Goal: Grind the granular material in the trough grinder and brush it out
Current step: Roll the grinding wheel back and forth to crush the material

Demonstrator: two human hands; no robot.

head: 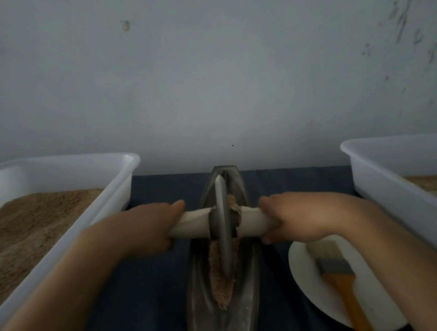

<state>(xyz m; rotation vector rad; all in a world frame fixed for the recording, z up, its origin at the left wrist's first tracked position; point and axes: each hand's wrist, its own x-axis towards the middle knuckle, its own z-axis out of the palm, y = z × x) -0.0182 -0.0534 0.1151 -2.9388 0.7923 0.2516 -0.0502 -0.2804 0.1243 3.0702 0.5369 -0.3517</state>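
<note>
A dark boat-shaped trough grinder (208, 324) lies lengthwise on the dark cloth in the middle. Its grey metal wheel (223, 227) stands upright in the groove, about midway along. Brown granular material (221, 282) fills the groove on the near side of the wheel, and some clings to the wheel's right face. A pale axle handle (192, 224) runs through the wheel. My left hand (147, 231) grips the handle's left end and my right hand (300, 216) grips its right end. A brush (335, 270) with an orange handle lies on a white plate (309, 276) to the right.
A white plastic tub (117, 187) holding brown granular material stands at the left. Another white tub (379, 177) with a thinner layer of material stands at the right. A grey wall rises close behind the table. Dark cloth (139, 321) covers the table.
</note>
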